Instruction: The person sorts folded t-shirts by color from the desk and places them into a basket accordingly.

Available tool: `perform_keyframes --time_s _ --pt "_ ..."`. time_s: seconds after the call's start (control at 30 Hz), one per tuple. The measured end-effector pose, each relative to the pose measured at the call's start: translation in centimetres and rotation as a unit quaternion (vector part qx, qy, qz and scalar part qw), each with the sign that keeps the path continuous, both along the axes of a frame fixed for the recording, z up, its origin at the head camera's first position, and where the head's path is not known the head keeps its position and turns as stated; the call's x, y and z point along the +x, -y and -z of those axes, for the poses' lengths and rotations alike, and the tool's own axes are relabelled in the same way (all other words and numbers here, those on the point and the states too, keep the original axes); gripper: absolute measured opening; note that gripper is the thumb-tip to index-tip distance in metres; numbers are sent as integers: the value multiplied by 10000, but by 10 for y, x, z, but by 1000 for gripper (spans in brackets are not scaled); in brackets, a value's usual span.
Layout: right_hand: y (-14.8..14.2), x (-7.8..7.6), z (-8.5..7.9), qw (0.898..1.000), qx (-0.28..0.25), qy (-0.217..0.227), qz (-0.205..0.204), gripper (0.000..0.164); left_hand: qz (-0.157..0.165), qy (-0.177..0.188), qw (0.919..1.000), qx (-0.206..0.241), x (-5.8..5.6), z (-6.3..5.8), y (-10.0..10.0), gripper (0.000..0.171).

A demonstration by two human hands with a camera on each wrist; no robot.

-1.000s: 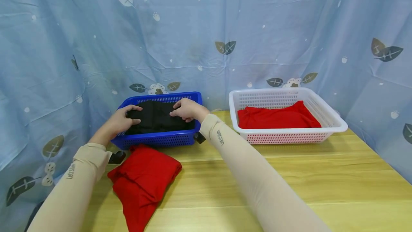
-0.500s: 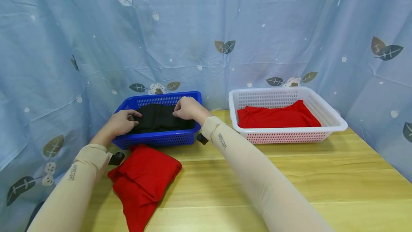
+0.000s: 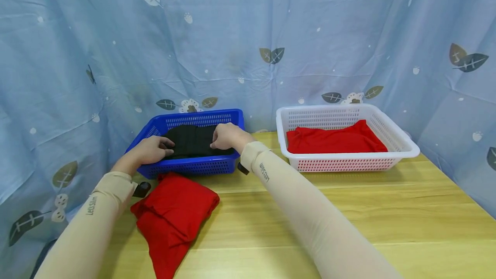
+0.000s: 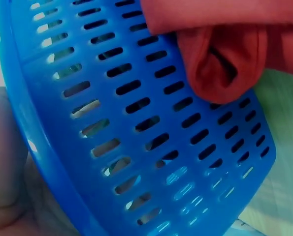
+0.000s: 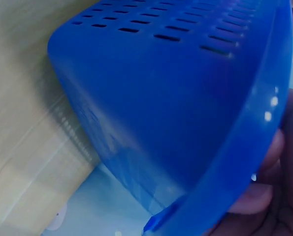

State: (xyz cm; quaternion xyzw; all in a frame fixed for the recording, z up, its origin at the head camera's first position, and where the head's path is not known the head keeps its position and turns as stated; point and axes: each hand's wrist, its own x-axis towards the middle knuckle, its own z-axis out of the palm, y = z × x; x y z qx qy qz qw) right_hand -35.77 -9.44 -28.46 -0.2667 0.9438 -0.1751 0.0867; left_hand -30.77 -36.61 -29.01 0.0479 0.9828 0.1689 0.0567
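A folded black cloth [image 3: 193, 140] lies in the blue basket [image 3: 201, 168]. My left hand [image 3: 151, 149] reaches over the basket's left end, its bent fingers and thumb slightly apart against the cloth. At the right end, my right hand [image 3: 226, 137] pinches the cloth with its fingertips close together. Below the basket a folded red cloth [image 3: 176, 210] lies on the table, one corner trailing toward me. The basket wall [image 4: 136, 103] hides most of the left hand in the left wrist view. Behind the rim [image 5: 264, 123], curled right fingers show partly in the right wrist view.
A white basket [image 3: 348, 162] stands to the right, holding a red cloth [image 3: 333, 140]. The wooden table [image 3: 348, 206] extends toward me and to the right. A blue curtain [image 3: 232, 33] hangs behind both baskets.
My left hand has shifted slightly right and its fingers have drawn in. My right fingers have closed and lowered a little. The black cloth bunched up, then lies flatter now.
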Motion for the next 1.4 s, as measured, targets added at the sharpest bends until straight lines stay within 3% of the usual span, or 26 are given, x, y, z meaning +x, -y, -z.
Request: perform_keyframes --time_s 0.33,0.67,0.97,1.2,1.4 --pt "-1 8 -2 10000 39 43 -4 27 20 -92 10000 -2 6 -1 -3 42" --pt "-10 13 -7 9986 60 -23 -530 26 31 -334 9993 174 18 -2 -2 36" --pt "-30 34 -10 9942 -315 -19 -1030 30 381 -865 9949 358 42 -12 -14 29" --pt "-48 54 -9 9927 -615 -203 -1015 42 491 -737 9946 533 63 -21 -32 30" --pt "-64 67 -14 9897 -794 -110 -1183 43 839 -717 9923 556 81 -24 -29 31"
